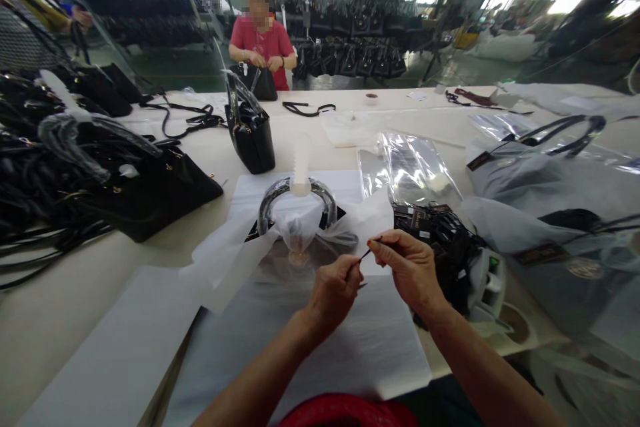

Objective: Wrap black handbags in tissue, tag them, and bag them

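Note:
Between my two hands runs a thin dark cord (367, 255), stretched short. My left hand (336, 290) is closed on its lower end, and a small pointed tip sticks out below that fist. The fingertips of my right hand (407, 267) pinch the upper end. Just beyond them stands a handbag (270, 267) under translucent white wrapping, its twin handles (267, 203) covered in clear plastic. A white toothed strip (301, 170) rises from the handles. White paper sheets (300, 347) lie under the bag and my forearms.
To my right lie a heap of black tags (430, 227), a tape dispenser (487, 283), clear plastic bags (413, 167) and wrapped handbags (550, 180). Black handbags (145, 193) crowd the left. Another black bag (253, 137) stands ahead. A co-worker (263, 47) handles a bag across the table.

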The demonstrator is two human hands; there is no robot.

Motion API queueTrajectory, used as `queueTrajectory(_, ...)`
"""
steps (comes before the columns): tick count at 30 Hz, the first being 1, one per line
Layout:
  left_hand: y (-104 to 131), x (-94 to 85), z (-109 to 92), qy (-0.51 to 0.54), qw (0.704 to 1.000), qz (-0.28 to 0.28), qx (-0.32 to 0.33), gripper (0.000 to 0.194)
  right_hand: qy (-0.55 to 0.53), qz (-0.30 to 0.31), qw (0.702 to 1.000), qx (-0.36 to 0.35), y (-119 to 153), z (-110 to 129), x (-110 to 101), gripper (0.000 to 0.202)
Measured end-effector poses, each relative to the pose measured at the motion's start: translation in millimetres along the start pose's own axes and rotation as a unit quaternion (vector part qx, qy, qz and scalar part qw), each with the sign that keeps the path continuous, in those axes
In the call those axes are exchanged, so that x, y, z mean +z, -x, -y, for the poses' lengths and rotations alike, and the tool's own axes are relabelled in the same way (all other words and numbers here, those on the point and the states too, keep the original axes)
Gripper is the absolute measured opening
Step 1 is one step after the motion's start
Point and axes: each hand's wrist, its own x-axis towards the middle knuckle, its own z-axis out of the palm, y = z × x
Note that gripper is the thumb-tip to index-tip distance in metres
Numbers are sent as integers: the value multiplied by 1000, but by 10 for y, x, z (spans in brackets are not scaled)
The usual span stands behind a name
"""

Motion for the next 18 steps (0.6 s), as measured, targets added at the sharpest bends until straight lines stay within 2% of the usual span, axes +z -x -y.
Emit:
queueTrajectory(8,-1,24,-32,70,994,9,-79,19,8,-12,1000,10,-3,-20,12,18)
queueTrajectory(12,-9,6,-98,154,978,14,-143,20,20,34,998,51,2,-77,-36,22)
queueTrajectory(14,-14,-6,-125,195,967,17,-161,21,23,62,994,89,31,-131,-59,27)
queueTrajectory(18,-16,-28,-139,247,952,20,-180,22,20,87,986,142,120,-264,-66,22)
